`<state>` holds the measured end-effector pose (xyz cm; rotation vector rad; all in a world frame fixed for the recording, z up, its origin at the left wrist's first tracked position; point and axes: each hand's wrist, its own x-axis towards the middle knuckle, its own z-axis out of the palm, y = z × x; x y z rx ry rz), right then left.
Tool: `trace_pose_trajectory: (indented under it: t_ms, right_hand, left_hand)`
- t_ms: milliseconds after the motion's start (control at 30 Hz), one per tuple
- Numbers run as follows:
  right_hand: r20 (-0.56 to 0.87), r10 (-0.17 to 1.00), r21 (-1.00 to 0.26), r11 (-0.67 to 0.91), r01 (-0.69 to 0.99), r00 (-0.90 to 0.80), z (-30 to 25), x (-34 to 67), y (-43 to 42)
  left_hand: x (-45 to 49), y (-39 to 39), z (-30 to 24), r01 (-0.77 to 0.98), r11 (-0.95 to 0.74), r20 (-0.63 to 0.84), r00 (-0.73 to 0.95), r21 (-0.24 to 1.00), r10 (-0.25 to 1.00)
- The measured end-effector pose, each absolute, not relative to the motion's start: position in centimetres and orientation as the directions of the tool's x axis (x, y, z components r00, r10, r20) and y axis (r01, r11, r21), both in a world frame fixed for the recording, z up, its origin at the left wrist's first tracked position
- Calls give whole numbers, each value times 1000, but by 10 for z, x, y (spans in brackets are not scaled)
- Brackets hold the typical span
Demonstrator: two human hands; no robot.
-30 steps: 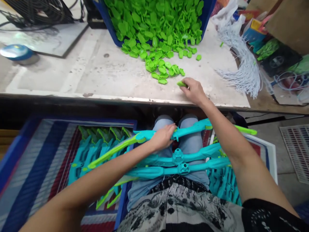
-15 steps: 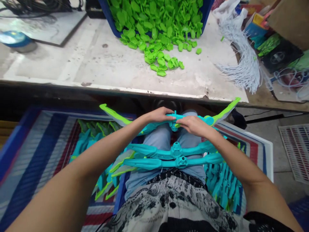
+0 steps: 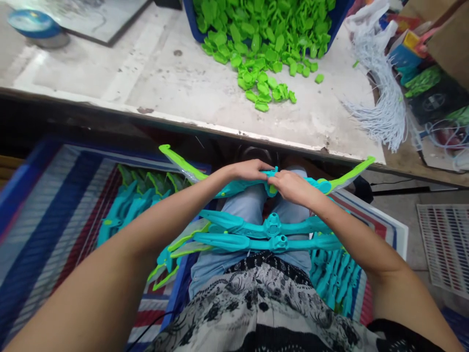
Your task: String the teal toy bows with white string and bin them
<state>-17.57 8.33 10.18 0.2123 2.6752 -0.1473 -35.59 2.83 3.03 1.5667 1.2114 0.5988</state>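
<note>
The right hand (image 3: 293,187) has moved from the table (image 3: 205,88) to the middle of the blue bow (image 3: 271,172) over the legs (image 3: 244,199). It seems to pinch a small green piece (image 3: 272,188); the left hand (image 3: 251,170) grips the bow. Best to hold the bow still and keep the piece straight.

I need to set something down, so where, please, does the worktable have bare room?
The widest bare patch of worktable lies between the round container and loose green pieces; a smaller one separates those pieces from the white strings. It's crowded at the blue bin.
</note>
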Motion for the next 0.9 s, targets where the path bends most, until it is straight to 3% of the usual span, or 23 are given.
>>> trace_pose_trajectory:
  t_ms: [100,300,433,500,700,900]
  right_hand:
    - [-413,127,-92,979,180,-902,97,-176,83]
    - [-252,165,-136,970,203,-954,81,-168,84]
    - [-3,357,-161,922,353,-934,66,-146,81]
    - [43,431,-176,891,418,-901,57,-136,79]
    - [-110,519,-197,825,530,-848,46,-138,80]
    - [-257,492,-166,825,540,-832,58,-151,87]
  left_hand:
    - [-351,24,34,512,4,-209,344,859,916]
    - [-326,17,40,782,82,-246,93,618,965]
    - [-326,17,42,796,78,-252,96,600,963]
    - [-328,18,43,792,80,-257,100,606,961]
    - [-330,20,39,759,59,-250,139,648,958]
    - [-333,22,37,723,51,-246,168,689,955]
